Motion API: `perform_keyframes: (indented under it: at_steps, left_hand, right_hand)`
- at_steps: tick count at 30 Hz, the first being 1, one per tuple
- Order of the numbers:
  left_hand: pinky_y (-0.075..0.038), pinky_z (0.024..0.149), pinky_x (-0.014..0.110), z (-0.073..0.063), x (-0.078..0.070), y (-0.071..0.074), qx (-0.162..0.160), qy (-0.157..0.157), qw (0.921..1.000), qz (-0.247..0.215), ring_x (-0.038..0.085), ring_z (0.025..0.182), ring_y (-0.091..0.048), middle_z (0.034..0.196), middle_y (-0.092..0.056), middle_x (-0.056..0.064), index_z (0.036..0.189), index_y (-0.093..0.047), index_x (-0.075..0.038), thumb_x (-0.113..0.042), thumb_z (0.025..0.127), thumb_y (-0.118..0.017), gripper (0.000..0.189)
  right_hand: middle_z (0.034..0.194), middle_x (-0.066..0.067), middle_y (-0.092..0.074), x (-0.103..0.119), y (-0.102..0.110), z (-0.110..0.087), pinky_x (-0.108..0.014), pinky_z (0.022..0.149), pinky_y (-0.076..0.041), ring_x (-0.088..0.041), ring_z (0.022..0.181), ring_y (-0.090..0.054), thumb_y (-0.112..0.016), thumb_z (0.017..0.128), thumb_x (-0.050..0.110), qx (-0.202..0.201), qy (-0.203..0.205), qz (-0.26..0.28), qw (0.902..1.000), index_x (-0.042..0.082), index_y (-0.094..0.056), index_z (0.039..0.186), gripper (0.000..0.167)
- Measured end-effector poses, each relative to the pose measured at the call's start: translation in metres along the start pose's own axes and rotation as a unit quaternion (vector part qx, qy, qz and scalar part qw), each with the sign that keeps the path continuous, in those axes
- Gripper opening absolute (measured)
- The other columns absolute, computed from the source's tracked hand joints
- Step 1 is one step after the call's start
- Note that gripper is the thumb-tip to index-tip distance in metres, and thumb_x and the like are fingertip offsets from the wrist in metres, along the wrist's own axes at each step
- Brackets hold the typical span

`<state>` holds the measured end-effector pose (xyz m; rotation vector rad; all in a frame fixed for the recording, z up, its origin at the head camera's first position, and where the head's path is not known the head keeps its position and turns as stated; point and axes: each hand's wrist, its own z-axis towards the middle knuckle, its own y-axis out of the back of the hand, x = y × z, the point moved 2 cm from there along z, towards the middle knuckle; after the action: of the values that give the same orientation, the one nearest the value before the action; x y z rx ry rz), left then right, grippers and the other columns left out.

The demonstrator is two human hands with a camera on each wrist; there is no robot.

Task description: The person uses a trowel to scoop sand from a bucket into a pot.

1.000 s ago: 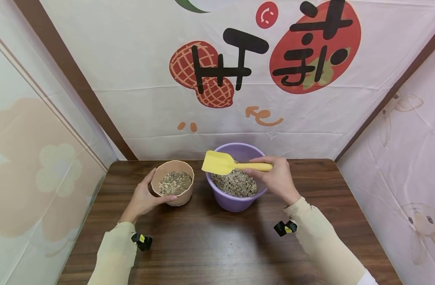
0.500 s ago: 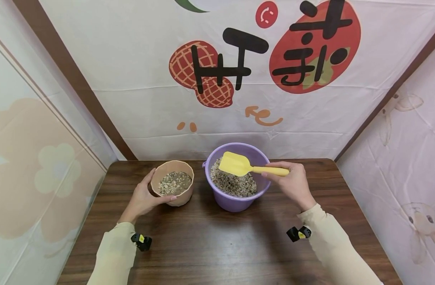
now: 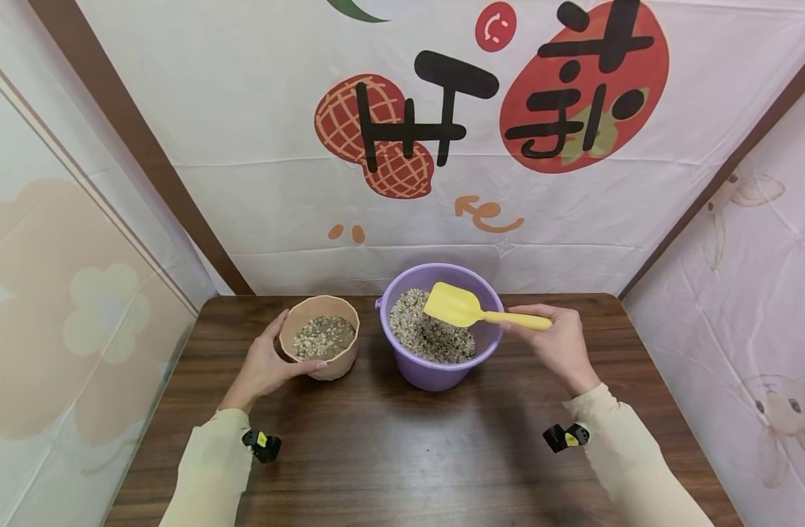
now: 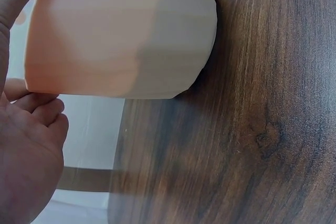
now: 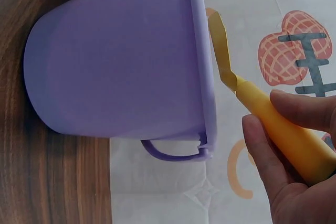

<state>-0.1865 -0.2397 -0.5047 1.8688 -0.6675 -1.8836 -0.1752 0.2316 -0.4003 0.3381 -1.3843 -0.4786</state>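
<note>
A yellow shovel (image 3: pixel 454 305) is in my right hand (image 3: pixel 563 348), its handle (image 5: pixel 283 129) pinched between thumb and fingers. The blade hangs over the purple bucket (image 3: pixel 435 375), above the rim in the right wrist view, and looks bare of gravel. Small mixed gravel (image 3: pixel 416 329) partly fills the bucket. To the left stands a peach-coloured flowerpot (image 3: pixel 346 364) with brown soil-like material and pale pebbles (image 3: pixel 320 338) inside. My left hand (image 3: pixel 266 368) grips the pot's near left side, thumb along the front rim, other fingers round the back. The left wrist view shows the pot's faceted wall (image 4: pixel 121 35).
Both containers stand at the back of a dark wooden table (image 3: pixel 389 454), close to a printed cloth wall (image 3: pixel 277 212). Cloth panels also rise at left and right. The bucket's handle (image 5: pixel 170 153) hangs down its side. A small gap separates pot and bucket.
My right hand has moved to the right with the shovel, bringing the blade from the bucket's left rim to over its middle. The left hand and pot have stayed in place.
</note>
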Motion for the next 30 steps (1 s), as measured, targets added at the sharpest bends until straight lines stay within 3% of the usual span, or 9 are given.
perform_keyframes:
  at_steps: [16, 22, 30]
  left_hand:
    - [-0.031, 0.112, 0.065, 0.000, -0.005, 0.005, -0.007, -0.004, 0.9994, 0.033, 0.046, 0.144, -0.030, 0.161, -0.025, 0.026, 0.162, -0.015, -0.003, -0.047, 0.067, -0.095, 0.132]
    - [-0.030, 0.111, 0.067, 0.000, -0.024, 0.010, -0.011, -0.022, 0.9986, 0.046, 0.046, 0.147, -0.026, 0.165, -0.020, 0.021, 0.163, -0.015, -0.007, -0.053, 0.069, -0.092, 0.130]
    - [-0.028, 0.113, 0.065, 0.001, -0.060, 0.003, 0.010, -0.060, 0.9981, 0.009, 0.040, 0.149, -0.023, 0.167, -0.020, 0.012, 0.165, -0.015, -0.020, -0.051, 0.066, -0.094, 0.130]
  right_hand:
    - [0.096, -0.012, -0.076, -0.007, 0.000, -0.001, -0.022, 0.062, -0.052, -0.015, 0.081, -0.066, -0.089, 0.081, 0.024, -0.004, -0.013, 0.007, 0.9999, 0.003, -0.079, 0.107, 0.035]
    - [0.097, -0.009, -0.077, -0.006, 0.001, -0.002, -0.024, 0.062, -0.053, -0.015, 0.081, -0.067, -0.089, 0.081, 0.024, 0.000, -0.015, 0.020, 0.9997, 0.004, -0.079, 0.107, 0.034]
    - [0.096, -0.009, -0.077, -0.006, 0.001, -0.001, -0.023, 0.062, -0.053, -0.013, 0.081, -0.067, -0.088, 0.082, 0.023, 0.001, -0.016, 0.014, 0.9998, 0.003, -0.079, 0.106, 0.033]
